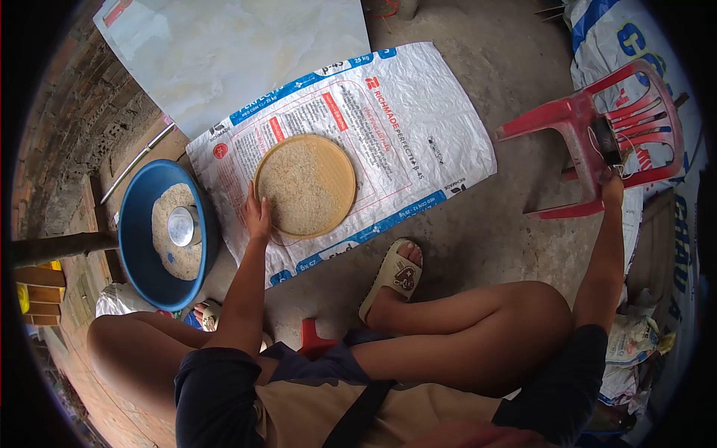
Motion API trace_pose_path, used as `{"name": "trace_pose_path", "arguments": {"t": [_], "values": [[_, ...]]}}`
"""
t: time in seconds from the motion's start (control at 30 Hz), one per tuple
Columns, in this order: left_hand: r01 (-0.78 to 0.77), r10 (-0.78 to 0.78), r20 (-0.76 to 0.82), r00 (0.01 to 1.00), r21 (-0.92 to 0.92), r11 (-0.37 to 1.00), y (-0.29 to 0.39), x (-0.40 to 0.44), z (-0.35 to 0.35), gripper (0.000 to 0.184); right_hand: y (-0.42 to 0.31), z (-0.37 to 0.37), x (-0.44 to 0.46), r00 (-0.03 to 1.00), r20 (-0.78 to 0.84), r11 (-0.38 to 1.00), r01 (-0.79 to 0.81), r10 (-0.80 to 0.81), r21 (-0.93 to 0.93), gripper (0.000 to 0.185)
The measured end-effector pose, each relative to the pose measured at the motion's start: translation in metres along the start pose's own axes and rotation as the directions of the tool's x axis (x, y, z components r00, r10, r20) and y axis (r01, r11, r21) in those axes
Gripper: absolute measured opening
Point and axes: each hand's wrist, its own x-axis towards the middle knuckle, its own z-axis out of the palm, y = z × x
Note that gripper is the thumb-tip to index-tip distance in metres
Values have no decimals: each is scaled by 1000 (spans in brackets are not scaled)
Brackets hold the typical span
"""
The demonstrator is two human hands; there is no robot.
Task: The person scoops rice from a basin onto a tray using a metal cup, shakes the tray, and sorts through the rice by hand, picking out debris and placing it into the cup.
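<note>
A round tray [344, 181] is being supported by the white sack [448, 97], inside the sack's near left corner, and pale grain [293, 187] is being held in it, with more bare weave being shown toward the tray's right. The rim is being gripped by the left hand [257, 215] on the left side alone, with the thumb being laid over it and the fingers being kept outside. Because the opposite rim is not being steadied, grain could be tipped onto the sack by an uneven lift or push, and little stop is being offered by the low rim. The sack's near edge is being closely flanked by a sandalled foot [396, 280]; if that edge were caught, sack and tray could be dragged together. Just beside the left edge, a blue basin [128, 224] is being filled partly by loose meal [166, 203] and a metal bowl [180, 226], and it could be bumped by a leftward swing. Well beyond the right edge, the right hand [613, 181] is being held at a red chair [573, 123]; whether its fingers are being clamped cannot be told. A dark object [603, 140] there could be toppled by a jolt.
</note>
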Motion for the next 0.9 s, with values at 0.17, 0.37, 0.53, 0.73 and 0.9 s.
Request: {"name": "trace_pose_path", "arguments": {"t": [0.17,0.37,0.53,0.73,0.9], "values": [[-140,139,15,990,83,987,-10,3,2,56,18,10,0,975,208,992,-57,80,-113,45],[-148,158,-31,987,205,967,-4,4,9,54,55,43,29,939,311,923,245,-150,-297,40],[-151,170,-62,983,238,959,-3,2,12,51,76,55,39,940,284,934,262,-189,-243,35],[-162,178,-53,983,218,962,-2,4,11,51,28,22,15,965,261,970,99,-38,-222,33],[-178,189,-32,981,222,959,-4,3,9,52,-4,1,0,950,-149,838,159,-273,-521,38]]}}
